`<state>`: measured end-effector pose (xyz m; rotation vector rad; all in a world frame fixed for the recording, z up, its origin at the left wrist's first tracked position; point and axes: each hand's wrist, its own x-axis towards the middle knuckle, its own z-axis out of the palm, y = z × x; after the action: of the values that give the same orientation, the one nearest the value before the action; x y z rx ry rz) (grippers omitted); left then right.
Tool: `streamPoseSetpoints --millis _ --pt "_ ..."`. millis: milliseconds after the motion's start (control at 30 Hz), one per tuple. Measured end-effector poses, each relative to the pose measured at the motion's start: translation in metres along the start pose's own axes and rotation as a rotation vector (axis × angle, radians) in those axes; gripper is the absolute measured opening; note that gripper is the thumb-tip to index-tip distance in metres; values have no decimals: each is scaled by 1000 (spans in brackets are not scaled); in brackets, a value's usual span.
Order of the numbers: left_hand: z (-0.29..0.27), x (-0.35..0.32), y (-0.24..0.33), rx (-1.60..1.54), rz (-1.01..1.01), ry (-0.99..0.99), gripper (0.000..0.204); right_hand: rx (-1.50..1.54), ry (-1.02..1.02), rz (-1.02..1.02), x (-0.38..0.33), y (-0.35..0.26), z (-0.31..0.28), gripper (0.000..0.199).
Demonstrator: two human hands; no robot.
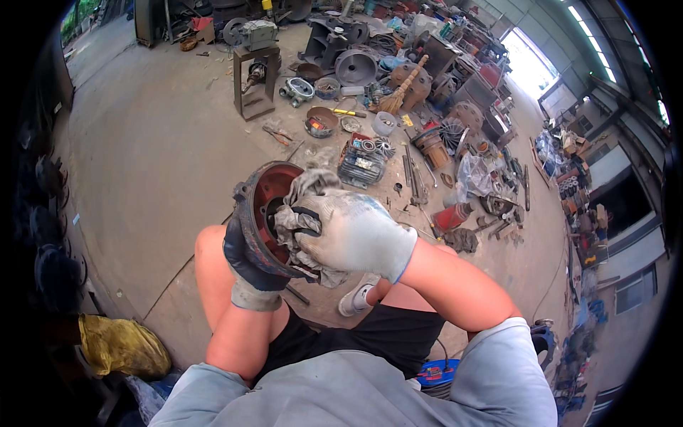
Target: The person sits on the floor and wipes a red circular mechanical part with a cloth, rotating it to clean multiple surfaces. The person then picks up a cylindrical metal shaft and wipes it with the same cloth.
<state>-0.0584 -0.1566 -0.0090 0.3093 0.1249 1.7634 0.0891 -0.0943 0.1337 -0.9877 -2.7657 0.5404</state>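
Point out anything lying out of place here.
Orange-handled pliers lie loose on the floor beyond the round metal housing, where a foot could catch them. A straw broom also looks odd among heavy metal parts.

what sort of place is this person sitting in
Probably a motor or machinery repair workshop: a grey finned motor housing sits on the floor, pliers lie nearby, and metal castings are piled beyond.
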Motion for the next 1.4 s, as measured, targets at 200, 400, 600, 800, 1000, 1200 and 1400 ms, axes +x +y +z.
streamPoseSetpoints --millis 200,400,600,800,1000,1200,1400 --pt "26 -3 2 382 102 -95 75 -193 309 -180 11 0 1 44" --pt "19 -2 1 75 -68 -91 85 -371 203 -276 30 11 0 48" --pt "23 -3 -7 396 38 -80 109 -259 -252 293 47 -5 5 30" --pt "18 6 -13 473 118 -135 111 -282 -79 122 39 15 17 30" --pt "22 9 -3 -37 -102 -165 70 -513 112 -337 42 23 9 29" --pt "-15 -4 -19 263 -96 6 76 -330 -140 160 42 22 31 29" --pt "3 12 -32 692 124 -37 121 -129 -376 -136 45 108 65 28"
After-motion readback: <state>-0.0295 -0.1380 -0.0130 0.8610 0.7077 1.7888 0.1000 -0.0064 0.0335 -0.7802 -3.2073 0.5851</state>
